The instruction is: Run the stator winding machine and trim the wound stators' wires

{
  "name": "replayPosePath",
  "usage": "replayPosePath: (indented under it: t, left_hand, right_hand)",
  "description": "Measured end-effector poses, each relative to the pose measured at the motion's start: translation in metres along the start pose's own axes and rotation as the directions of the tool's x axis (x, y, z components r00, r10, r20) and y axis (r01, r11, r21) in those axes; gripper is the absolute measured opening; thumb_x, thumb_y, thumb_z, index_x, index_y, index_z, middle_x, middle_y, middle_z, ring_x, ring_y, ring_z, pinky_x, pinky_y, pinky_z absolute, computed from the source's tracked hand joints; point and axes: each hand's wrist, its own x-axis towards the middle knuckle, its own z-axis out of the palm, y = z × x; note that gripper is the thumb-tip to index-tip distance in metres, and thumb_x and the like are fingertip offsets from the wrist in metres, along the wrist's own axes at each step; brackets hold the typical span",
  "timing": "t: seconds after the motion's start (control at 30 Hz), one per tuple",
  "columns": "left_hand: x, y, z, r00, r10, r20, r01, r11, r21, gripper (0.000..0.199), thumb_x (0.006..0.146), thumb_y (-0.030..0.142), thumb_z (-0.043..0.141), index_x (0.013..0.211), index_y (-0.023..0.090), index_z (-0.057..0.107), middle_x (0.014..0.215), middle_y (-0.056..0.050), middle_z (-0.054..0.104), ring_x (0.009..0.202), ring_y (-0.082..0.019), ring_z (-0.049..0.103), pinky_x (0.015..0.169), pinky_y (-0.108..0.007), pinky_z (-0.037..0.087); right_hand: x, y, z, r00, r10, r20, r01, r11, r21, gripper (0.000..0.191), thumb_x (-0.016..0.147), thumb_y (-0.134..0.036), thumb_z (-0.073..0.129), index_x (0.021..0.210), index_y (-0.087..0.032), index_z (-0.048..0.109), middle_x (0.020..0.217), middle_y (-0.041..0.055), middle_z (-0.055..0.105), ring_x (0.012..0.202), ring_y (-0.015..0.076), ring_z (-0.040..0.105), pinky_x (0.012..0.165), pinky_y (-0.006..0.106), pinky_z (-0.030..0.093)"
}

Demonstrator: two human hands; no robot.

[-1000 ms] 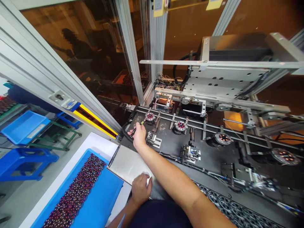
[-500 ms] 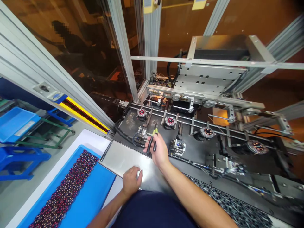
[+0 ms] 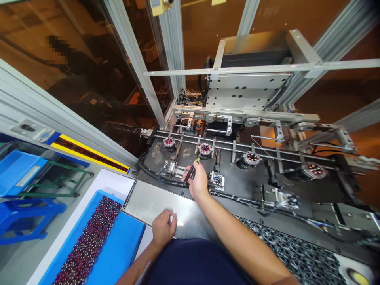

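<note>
My right hand (image 3: 198, 181) is closed around small pliers (image 3: 191, 173) with black handles and green near the jaws. Their tip points at a round coil part (image 3: 204, 149) with red and silver segments, set in the machine bed; whether it touches is too small to tell. My left hand (image 3: 162, 227) rests low by the near edge of the bare metal plate (image 3: 148, 194), fingers loosely curled and thumb apart, with nothing visible in it. Similar round parts sit to the left (image 3: 169, 142) and right (image 3: 251, 157) along the rail.
A blue tray (image 3: 118, 245) with rows of dark red-and-copper rings (image 3: 86, 241) lies at left. Many grey rings (image 3: 297, 249) lie at lower right. Metal clamp arms (image 3: 219, 118) and cables (image 3: 237, 200) cross the machine. A yellow-edged light bar (image 3: 89, 152) borders the opening.
My right hand has moved forward with the pliers, bringing their tip close to the red coil part. My left hand has stayed nearly in place. The whole view has shifted somewhat.
</note>
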Motion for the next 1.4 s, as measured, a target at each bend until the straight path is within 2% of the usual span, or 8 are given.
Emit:
replayPosePath:
  t: [0.27,0.4,0.53,0.63,0.77,0.83,0.97,1.4]
  left_hand:
    - [-0.001,-0.003,0.002,1.000,0.002,0.022,-0.003,1.000,0.008,0.017,0.095,0.028,0.053,0.084,0.019,0.063,0.060,0.002,0.055,0.052,-0.013,0.055,0.058,-0.024,0.044]
    - [0.000,-0.001,0.001,1.000,0.010,0.019,-0.011,1.000,0.018,0.018,0.096,0.028,0.053,0.084,0.020,0.062,0.060,0.003,0.055,0.052,-0.013,0.055,0.057,-0.024,0.043]
    - [0.001,0.001,0.000,1.000,0.020,0.004,-0.020,0.999,0.026,0.019,0.096,0.028,0.052,0.081,0.020,0.061,0.060,0.002,0.055,0.052,-0.013,0.056,0.055,-0.024,0.042]
    - [0.001,0.001,0.000,1.000,0.024,-0.011,-0.024,0.999,0.025,0.019,0.096,0.029,0.052,0.081,0.020,0.061,0.060,0.002,0.055,0.053,-0.013,0.056,0.056,-0.024,0.043]
    - [0.002,0.001,0.000,0.998,0.047,-0.038,-0.046,0.999,0.017,0.020,0.096,0.030,0.053,0.081,0.020,0.061,0.059,0.003,0.053,0.052,-0.012,0.055,0.057,-0.023,0.044]
    - [0.003,0.001,-0.001,0.997,0.062,-0.049,-0.061,0.998,0.015,0.020,0.096,0.031,0.053,0.082,0.020,0.062,0.059,0.004,0.052,0.051,-0.012,0.055,0.057,-0.023,0.044]
    - [0.006,0.004,-0.003,0.994,0.089,-0.061,-0.087,0.996,0.024,0.021,0.096,0.031,0.053,0.081,0.020,0.061,0.058,0.004,0.052,0.049,-0.012,0.054,0.055,-0.023,0.044]
    - [0.009,0.005,-0.003,0.991,0.118,-0.062,-0.116,0.992,0.049,0.023,0.097,0.032,0.052,0.080,0.020,0.062,0.056,0.004,0.052,0.048,-0.012,0.054,0.054,-0.023,0.043]
  right_hand:
    - [0.008,0.000,0.003,1.000,-0.003,0.002,0.003,1.000,0.022,0.024,0.100,-0.038,0.057,0.103,-0.014,0.060,0.078,-0.0030,0.058,0.057,0.0063,0.053,0.050,0.019,0.048]
    - [-0.012,-0.004,0.003,0.988,0.027,0.149,-0.028,1.000,0.003,0.026,0.096,-0.042,0.060,0.095,-0.016,0.058,0.071,-0.0054,0.054,0.050,0.0058,0.050,0.043,0.018,0.044]
    - [-0.075,-0.029,-0.029,0.860,0.204,0.468,-0.163,0.978,-0.129,0.040,0.074,-0.043,0.079,0.102,-0.019,0.064,0.073,-0.0021,0.059,0.044,0.0118,0.053,0.031,0.023,0.041]
    - [-0.104,-0.062,-0.070,0.803,0.226,0.551,-0.148,0.972,-0.183,0.059,0.075,-0.045,0.078,0.128,-0.027,0.060,0.087,0.0029,0.064,0.051,0.0139,0.057,0.036,0.026,0.046]
    - [-0.080,-0.096,-0.118,0.962,-0.014,0.272,0.059,0.986,-0.156,0.052,0.075,-0.044,0.075,0.122,-0.026,0.061,0.089,0.0052,0.067,0.056,0.0159,0.059,0.041,0.029,0.051]
    - [-0.056,-0.104,-0.132,0.988,-0.067,0.139,0.088,0.984,-0.152,0.041,0.073,-0.042,0.074,0.108,-0.024,0.062,0.085,0.0039,0.068,0.058,0.0163,0.061,0.042,0.028,0.052]
    - [-0.027,-0.104,-0.145,0.995,-0.074,0.067,0.081,0.991,-0.109,0.035,0.073,-0.043,0.070,0.098,-0.023,0.057,0.080,0.0007,0.067,0.058,0.0161,0.062,0.042,0.026,0.050]
    - [-0.014,-0.098,-0.152,0.995,-0.099,0.030,0.100,0.994,-0.042,0.034,0.078,-0.043,0.068,0.099,-0.020,0.056,0.077,-0.0012,0.065,0.056,0.0131,0.060,0.045,0.024,0.048]
